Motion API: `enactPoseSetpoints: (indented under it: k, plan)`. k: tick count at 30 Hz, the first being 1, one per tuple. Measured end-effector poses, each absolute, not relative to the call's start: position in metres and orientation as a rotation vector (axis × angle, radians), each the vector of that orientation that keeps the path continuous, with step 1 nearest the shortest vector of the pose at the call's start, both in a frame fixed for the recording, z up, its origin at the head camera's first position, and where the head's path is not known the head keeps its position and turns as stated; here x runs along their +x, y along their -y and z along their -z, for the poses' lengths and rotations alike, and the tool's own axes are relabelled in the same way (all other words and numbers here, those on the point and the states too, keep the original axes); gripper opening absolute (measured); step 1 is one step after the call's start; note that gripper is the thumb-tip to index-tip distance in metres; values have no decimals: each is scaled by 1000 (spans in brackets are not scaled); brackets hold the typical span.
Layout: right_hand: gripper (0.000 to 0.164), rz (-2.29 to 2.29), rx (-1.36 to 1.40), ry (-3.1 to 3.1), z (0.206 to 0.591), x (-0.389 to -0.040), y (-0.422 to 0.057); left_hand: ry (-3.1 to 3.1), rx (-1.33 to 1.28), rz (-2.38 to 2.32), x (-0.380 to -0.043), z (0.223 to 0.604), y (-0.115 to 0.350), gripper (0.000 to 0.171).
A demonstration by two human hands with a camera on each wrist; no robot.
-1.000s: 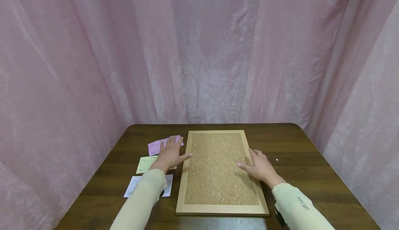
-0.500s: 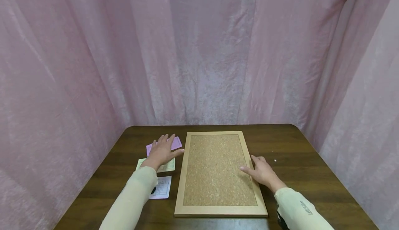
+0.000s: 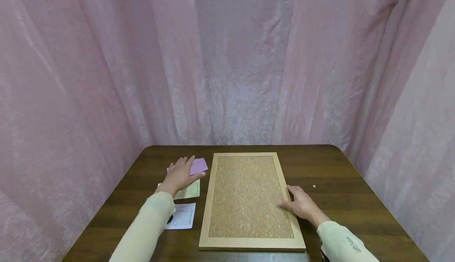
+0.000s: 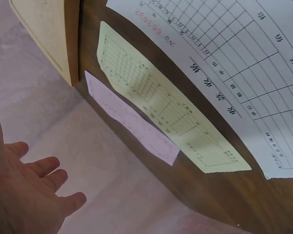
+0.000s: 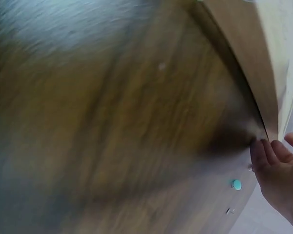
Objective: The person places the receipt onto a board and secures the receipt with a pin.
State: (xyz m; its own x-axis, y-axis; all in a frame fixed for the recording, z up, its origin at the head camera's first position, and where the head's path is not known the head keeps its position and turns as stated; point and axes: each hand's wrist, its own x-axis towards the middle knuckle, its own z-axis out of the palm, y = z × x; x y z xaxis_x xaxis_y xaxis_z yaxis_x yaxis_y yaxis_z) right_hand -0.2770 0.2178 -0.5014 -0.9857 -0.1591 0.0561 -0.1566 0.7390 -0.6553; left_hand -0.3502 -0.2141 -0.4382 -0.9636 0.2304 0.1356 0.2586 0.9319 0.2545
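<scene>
A corkboard [image 3: 245, 199] with a pale wooden frame lies flat on the table. At its right edge is my right hand [image 3: 302, 204]. Its thumb extends over the cork and its fingertips reach down beside the frame's outer side, as the right wrist view shows. My left hand [image 3: 179, 175] is left of the board, fingers spread and holding nothing. It overlaps a pink receipt slip [image 3: 200, 166] and a yellow-green slip [image 3: 190, 191] in the head view. Closer to the body lies a white receipt slip [image 4: 244, 87] with a printed grid, partly covered by the left sleeve.
Beyond the right fingers, a teal thumbtack [image 5: 236, 185] and another small tack [image 5: 229, 211] lie on the dark wooden table [image 3: 348, 214]. A small pale tack [image 3: 314, 186] shows in the head view. Pink curtains [image 3: 241, 57] hang behind and at both sides.
My left hand has drawn left, away from the board's edge and over the slips. My right hand has slid slightly nearer and outward along the right edge. The board stays in place.
</scene>
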Motion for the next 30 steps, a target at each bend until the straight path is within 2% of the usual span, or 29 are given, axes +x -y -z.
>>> enactPoseSetpoints:
  k: [10,18,30]
  plan:
    - [68,1005,-352,-2980,504,-271,-217,3022,-370,465,-352,441,219,91]
    - [55,952,-417,-3029,506,-267,-218,3054,-342,461,-354,444,229,93]
    - [52,876,-401,-3019,509,-262,-217,3068,-296,465,-354,444,241,91]
